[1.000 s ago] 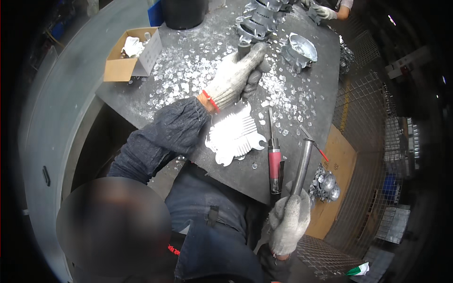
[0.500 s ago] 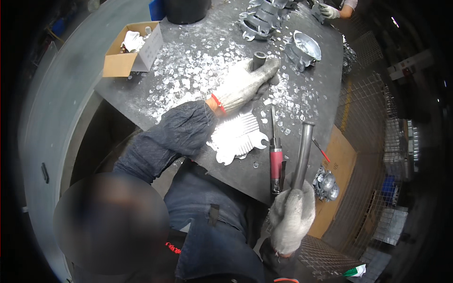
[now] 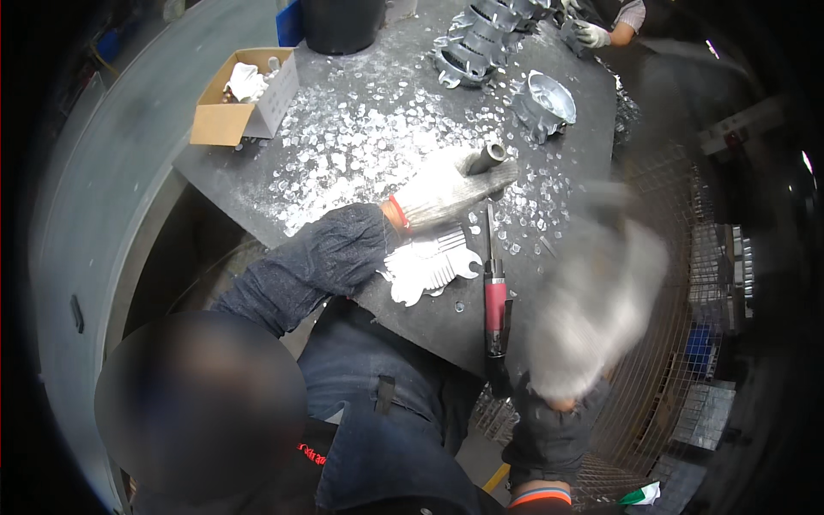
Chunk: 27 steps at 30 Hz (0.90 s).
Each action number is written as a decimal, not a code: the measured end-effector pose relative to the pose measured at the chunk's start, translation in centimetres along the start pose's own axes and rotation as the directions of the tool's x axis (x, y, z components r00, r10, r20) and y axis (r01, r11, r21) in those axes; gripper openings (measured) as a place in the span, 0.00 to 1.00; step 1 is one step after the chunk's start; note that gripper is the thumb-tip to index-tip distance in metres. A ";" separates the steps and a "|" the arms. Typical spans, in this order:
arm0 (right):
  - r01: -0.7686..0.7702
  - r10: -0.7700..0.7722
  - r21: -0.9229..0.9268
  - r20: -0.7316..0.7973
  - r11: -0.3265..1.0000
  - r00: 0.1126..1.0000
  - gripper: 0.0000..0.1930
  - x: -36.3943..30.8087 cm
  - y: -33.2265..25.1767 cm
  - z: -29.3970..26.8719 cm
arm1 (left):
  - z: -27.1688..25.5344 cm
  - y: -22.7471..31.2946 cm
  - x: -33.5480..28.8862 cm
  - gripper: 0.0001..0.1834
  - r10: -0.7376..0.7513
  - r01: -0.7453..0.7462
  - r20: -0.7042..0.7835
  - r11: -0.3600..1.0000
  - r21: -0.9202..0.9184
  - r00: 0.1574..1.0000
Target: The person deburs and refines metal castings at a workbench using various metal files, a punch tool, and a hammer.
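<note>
My left hand (image 3: 446, 190), in a pale work glove, is closed round a short dark metal tube (image 3: 491, 154) whose hollow end points up. Below that wrist lies a shiny finned metal casting (image 3: 429, 264) with open-ended lugs, close to the table edge. My right hand (image 3: 588, 313), also gloved, is raised over the table's right edge and smeared by motion. A blurred grey metal bar (image 3: 605, 199) shows beyond its fingers. Between my hands lies a red-handled power tool (image 3: 495, 300) with a thin metal blade or bit.
Small metal scraps (image 3: 343, 154) litter the dark table (image 3: 395, 313). An open cardboard box (image 3: 273, 107) and a black bucket (image 3: 343, 26) stand far left. A round casting (image 3: 546, 105) sits near stacked castings (image 3: 476, 43). Another person's gloved hand (image 3: 592, 34) is at the far right.
My right hand has swung up and to the right with the metal bar, now blurred. My left hand has shifted slightly downward in view, and the tube's end tilts more to the right.
</note>
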State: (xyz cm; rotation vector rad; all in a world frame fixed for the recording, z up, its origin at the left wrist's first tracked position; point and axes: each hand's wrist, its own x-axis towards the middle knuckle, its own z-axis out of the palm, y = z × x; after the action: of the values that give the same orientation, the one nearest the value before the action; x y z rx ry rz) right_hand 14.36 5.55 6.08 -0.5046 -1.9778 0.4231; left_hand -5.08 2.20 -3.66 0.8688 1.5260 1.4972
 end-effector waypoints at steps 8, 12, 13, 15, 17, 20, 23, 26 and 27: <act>-0.566 0.500 0.195 0.300 0.801 0.812 0.18 -4.0 -0.3 -0.8 | 0.4 -0.2 -0.4 0.32 0.134 -0.132 -0.036 0.990 0.047 0.990; -0.823 0.701 0.313 0.431 0.474 0.568 0.16 -8.4 -1.5 -1.8 | -0.3 1.5 -1.3 0.29 0.143 -0.209 -0.246 0.940 -0.271 0.959; -0.877 0.761 0.244 0.436 0.414 0.480 0.15 -9.5 -1.4 -1.7 | -0.5 2.0 -1.2 0.28 0.240 -0.325 -0.294 0.901 -0.288 0.925; -0.927 0.784 0.200 0.493 0.318 0.376 0.17 -11.2 -1.2 -2.1 | -1.8 2.8 -1.0 0.26 0.408 -0.472 -0.324 0.869 -0.151 0.854; -0.955 0.769 0.164 0.567 0.247 0.296 0.19 -12.3 -1.0 -2.1 | -3.7 3.0 -2.2 0.25 0.504 -0.534 -0.210 0.837 -0.119 0.838; -0.976 0.770 0.176 0.603 0.129 0.210 0.18 -13.4 -1.1 -2.2 | -5.0 2.3 -5.2 0.21 0.410 -0.463 -0.242 0.856 -0.231 0.879; -0.965 0.744 0.231 0.623 0.123 0.244 0.17 -13.8 -1.3 -2.3 | -5.8 1.0 -8.0 0.18 0.172 -0.260 -0.293 0.920 -0.295 0.941; -0.963 0.739 0.234 0.624 0.133 0.254 0.17 -13.9 -1.4 -2.3 | -5.4 -0.7 -8.5 0.18 0.127 -0.283 -0.408 0.892 -0.352 0.904; -0.965 0.743 0.226 0.621 0.133 0.248 0.17 -13.9 -1.4 -2.3 | -5.3 -1.3 -8.4 0.18 0.160 -0.315 -0.423 0.890 -0.330 0.892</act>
State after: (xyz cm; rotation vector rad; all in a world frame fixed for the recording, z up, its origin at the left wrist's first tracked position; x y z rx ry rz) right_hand 21.79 -2.71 -2.67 -1.2653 -1.4581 2.0046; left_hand -6.14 -7.70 -4.40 0.5585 1.3373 2.1734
